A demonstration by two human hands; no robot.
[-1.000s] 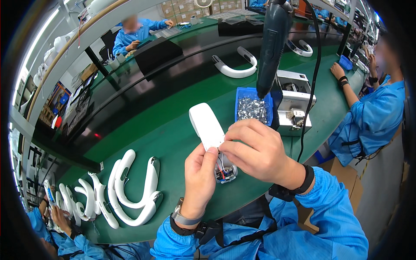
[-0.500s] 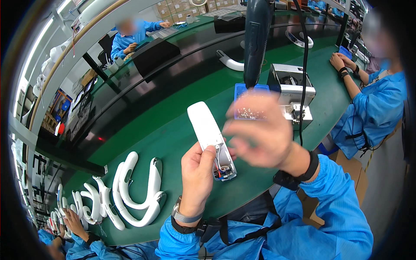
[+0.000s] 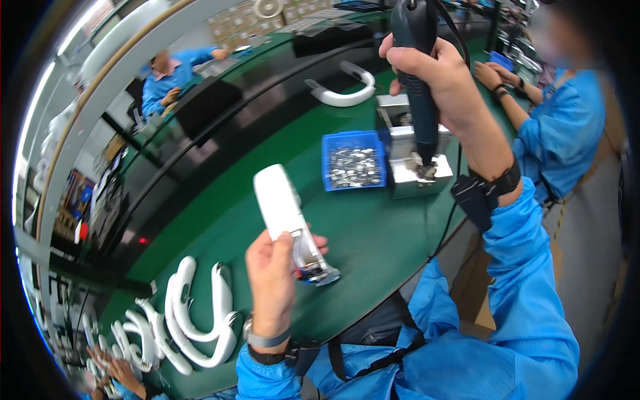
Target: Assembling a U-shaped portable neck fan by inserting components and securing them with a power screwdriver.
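Observation:
My left hand [image 3: 272,283] is closed around a long white plastic housing [image 3: 277,197], held tilted above the green bench. Its lower end is uncovered and shows wires and small coloured parts; the fingers hide some of its middle. Up at the right, my right hand [image 3: 445,79] wraps round a dark electric screwdriver [image 3: 423,117] that points downward. The screwdriver's tip is at the front of a silver metal box-shaped device [image 3: 403,183], and whether it touches cannot be told. Left of this device stands a blue tray [image 3: 326,163] of small metal pieces.
Several curved white parts [image 3: 223,300] lie at the bench's left, near another person's hand [image 3: 120,370]. A white U-shaped part [image 3: 343,100] lies beyond the blue tray. A black cable [image 3: 455,207] hangs at right. Co-workers in blue sit at right [image 3: 567,127] and far left [image 3: 160,90].
My right hand has risen from beside the housing and taken hold of the screwdriver, bringing its tip to the metal device. The left hand still holds the housing. The view has shifted.

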